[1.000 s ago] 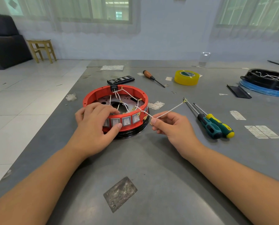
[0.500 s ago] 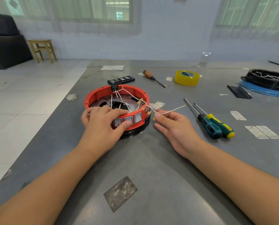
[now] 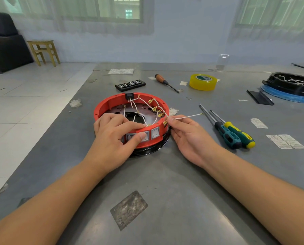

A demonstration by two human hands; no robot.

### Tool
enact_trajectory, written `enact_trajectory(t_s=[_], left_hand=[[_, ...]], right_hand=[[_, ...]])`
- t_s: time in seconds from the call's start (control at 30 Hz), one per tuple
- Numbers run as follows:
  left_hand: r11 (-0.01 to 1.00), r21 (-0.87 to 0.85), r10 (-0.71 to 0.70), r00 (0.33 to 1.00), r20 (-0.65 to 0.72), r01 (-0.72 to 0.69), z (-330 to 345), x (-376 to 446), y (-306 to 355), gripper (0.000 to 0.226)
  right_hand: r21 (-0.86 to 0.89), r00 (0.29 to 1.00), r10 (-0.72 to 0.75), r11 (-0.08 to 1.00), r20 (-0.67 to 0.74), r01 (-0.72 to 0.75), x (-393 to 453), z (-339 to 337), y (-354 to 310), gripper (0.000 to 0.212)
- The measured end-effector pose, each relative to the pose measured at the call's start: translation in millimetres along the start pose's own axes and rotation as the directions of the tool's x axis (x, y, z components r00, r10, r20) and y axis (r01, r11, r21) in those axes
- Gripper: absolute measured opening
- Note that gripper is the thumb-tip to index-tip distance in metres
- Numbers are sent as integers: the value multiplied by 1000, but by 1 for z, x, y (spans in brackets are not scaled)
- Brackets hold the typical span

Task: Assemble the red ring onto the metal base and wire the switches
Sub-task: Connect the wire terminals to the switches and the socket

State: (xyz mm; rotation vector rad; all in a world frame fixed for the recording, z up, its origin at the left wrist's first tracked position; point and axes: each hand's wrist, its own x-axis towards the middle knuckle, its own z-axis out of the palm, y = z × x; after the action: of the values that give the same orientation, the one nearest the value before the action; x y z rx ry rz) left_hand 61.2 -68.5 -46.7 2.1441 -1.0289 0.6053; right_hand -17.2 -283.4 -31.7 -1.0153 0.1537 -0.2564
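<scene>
Several white wires (image 3: 156, 110) lie inside red ring (image 3: 115, 101) on metal base (image 3: 119, 110)

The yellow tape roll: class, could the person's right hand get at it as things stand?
Probably yes, once freed. The right hand pinches a white wire at the red ring; bare table lies between it and the yellow tape roll.

Pale wall (image 3: 183, 32), curtained windows (image 3: 119, 7), white tiled floor (image 3: 24, 96), wooden stool (image 3: 43, 50), dark sofa (image 3: 4, 41)

A grey metal table (image 3: 165, 200) carries the red ring (image 3: 112, 103), two screwdrivers (image 3: 234, 135), yellow tape (image 3: 202, 82) — and a black bit case (image 3: 130, 85).
</scene>
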Motion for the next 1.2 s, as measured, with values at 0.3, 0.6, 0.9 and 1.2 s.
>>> enact_trajectory(t_s=[0.3,0.6,0.9,1.2], left_hand=[[1000,-27,6,985,170,-1,-25,1,-21,46],[1000,-19,28,951,307,-23,-46,4,-48,36],[961,92,239,951,195,-260,-38,7,-39,39],[843,270,454,885,104,-465,-34,11,-37,31]], right_hand=[[-34,1000,-5,999,-6,5,-3,2,-2,20],[-18,1000,8,1000,-15,-8,-2,-1,-2,19],[-13,996,-67,998,-57,66,3,-9,-12,4],[-148,999,22,989,32,-17,2,-14,-24,25]])
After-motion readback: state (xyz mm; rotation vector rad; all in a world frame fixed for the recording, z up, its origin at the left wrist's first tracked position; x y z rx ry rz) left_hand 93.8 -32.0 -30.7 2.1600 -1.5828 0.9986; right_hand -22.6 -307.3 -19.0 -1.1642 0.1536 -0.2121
